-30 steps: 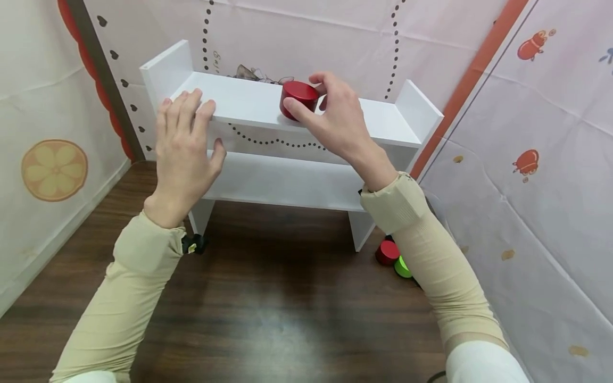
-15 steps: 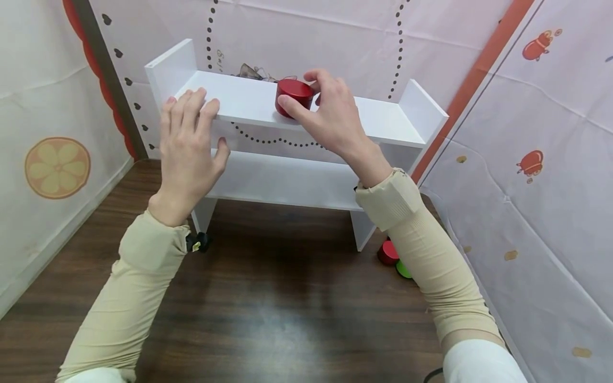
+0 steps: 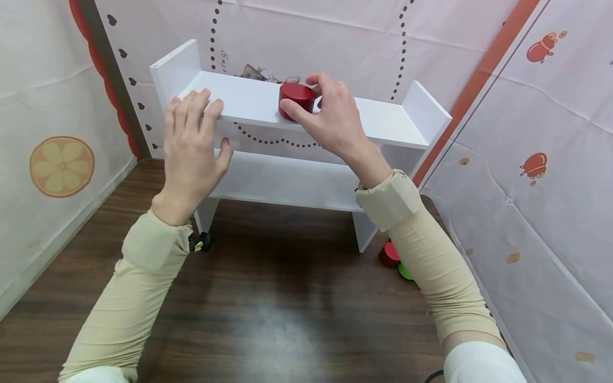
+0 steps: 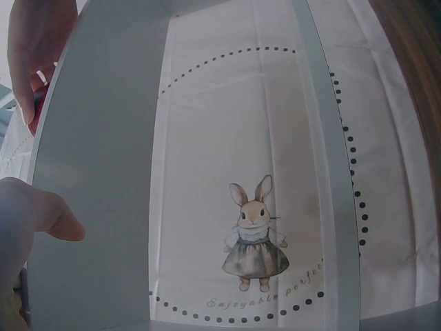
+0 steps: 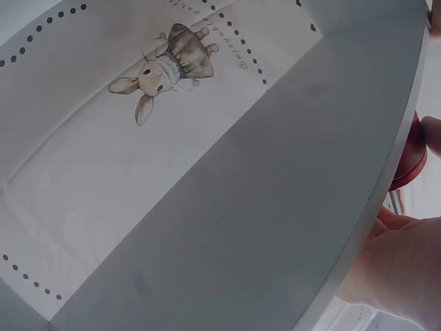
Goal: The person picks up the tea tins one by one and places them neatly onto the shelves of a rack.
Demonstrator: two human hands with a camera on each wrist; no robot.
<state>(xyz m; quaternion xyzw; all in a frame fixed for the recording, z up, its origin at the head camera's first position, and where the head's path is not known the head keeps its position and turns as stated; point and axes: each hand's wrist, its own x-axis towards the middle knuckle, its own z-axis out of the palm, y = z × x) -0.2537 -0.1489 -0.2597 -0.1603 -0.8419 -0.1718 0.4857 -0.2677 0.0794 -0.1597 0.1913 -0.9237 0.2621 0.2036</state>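
Observation:
A red round tin (image 3: 297,91) stands near the front edge of the top board of a white shelf unit (image 3: 241,98). My right hand (image 3: 337,119) grips it from the right, thumb across its front and fingers behind. In the right wrist view the board hides much of the tin (image 5: 406,164) and of the right hand (image 5: 400,269). My left hand (image 3: 189,151) rests its fairly straight fingers on the top board's left front edge. Its thumb (image 4: 63,222) hangs below that edge, away from the tin.
Another red tin (image 3: 389,254) and a green one (image 3: 405,272) sit on the brown wood-grain surface (image 3: 268,319), right of the shelf unit and partly behind my right sleeve. A lower board (image 3: 287,181) spans the unit. Printed cloth (image 3: 306,37) hangs behind and at both sides.
The view has shifted slightly. My right hand stays around the red tin, which is a touch further left along the board than a second ago. The left hand keeps its place.

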